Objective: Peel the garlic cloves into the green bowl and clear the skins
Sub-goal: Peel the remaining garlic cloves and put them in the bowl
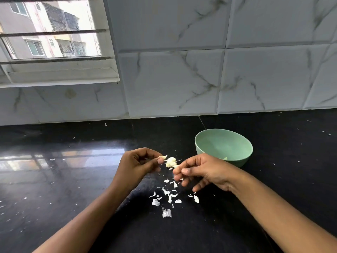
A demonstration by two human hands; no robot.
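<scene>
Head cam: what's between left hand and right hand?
Head view: garlic cloves, clumped between the left hand and right hand over the black counter; left fingers pinch one piece.

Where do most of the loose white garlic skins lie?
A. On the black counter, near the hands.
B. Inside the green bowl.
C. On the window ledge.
A: the skins lie scattered on the black counter, apart from the green bowl.
</scene>
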